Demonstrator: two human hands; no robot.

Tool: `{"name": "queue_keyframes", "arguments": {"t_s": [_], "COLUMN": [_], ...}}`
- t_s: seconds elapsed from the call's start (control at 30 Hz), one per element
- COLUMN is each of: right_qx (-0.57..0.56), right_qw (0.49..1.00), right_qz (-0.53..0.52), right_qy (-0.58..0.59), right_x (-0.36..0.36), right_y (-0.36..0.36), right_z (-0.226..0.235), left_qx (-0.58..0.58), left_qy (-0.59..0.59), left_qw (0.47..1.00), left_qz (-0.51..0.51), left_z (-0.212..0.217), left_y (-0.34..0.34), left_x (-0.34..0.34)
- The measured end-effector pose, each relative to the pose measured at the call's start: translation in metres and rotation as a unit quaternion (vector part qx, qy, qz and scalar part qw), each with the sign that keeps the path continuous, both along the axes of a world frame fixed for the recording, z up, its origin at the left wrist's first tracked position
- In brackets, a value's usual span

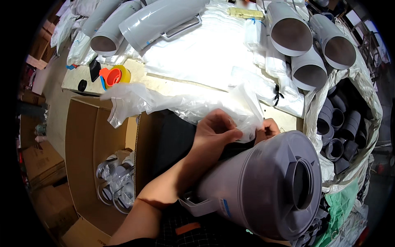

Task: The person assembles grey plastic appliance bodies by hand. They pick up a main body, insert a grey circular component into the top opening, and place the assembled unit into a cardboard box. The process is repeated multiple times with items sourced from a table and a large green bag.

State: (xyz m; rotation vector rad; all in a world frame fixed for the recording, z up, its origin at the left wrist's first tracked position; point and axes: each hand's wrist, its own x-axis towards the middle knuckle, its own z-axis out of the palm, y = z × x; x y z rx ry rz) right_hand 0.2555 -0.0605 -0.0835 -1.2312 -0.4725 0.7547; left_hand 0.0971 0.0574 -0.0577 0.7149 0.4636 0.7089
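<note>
My left hand (216,131) pinches the edge of a clear plastic bag (177,101) that stretches out to the left over the table edge. My right hand (268,128) shows only partly, behind a large grey jug (267,185), and grips the same bag's edge. The jug lies tilted across my lap, with its round open mouth facing right and its handle (201,203) underneath, near my left forearm.
A cardboard box (96,136) at lower left holds bagged jugs. More grey jug bodies (288,33) lie on the table among plastic bags. An orange-and-yellow tape dispenser (113,76) sits at the table's left. A sack of dark lids (341,127) stands on the right.
</note>
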Motion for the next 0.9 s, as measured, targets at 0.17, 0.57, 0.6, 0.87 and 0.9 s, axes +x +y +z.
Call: {"name": "queue_keyframes", "arguments": {"t_s": [0.17, 0.57, 0.6, 0.87, 0.9], "right_qx": [0.02, 0.1, 0.119, 0.106, 0.026], "right_qw": [1.0, 0.986, 0.983, 0.992, 0.996], "right_qz": [-0.019, -0.13, -0.138, -0.036, -0.014], "right_qy": [0.0, -0.028, -0.022, -0.052, -0.085], "right_x": [-0.003, 0.067, 0.082, 0.0, -0.025], "right_y": [-0.036, -0.03, -0.025, -0.097, -0.107], "right_z": [0.001, 0.02, 0.024, -0.018, -0.023], "left_qx": [0.039, 0.3, 0.367, 0.741, 0.735], "left_qy": [0.116, 0.068, 0.18, 0.044, 0.103], "left_qw": [0.992, 0.945, 0.91, 0.668, 0.669], "left_qz": [-0.023, -0.114, -0.073, 0.053, 0.016], "left_z": [0.017, 0.061, 0.06, 0.058, 0.039], "left_y": [0.002, 0.069, 0.078, 0.003, -0.002], "left_x": [0.0, -0.032, -0.018, -0.109, -0.132]}}
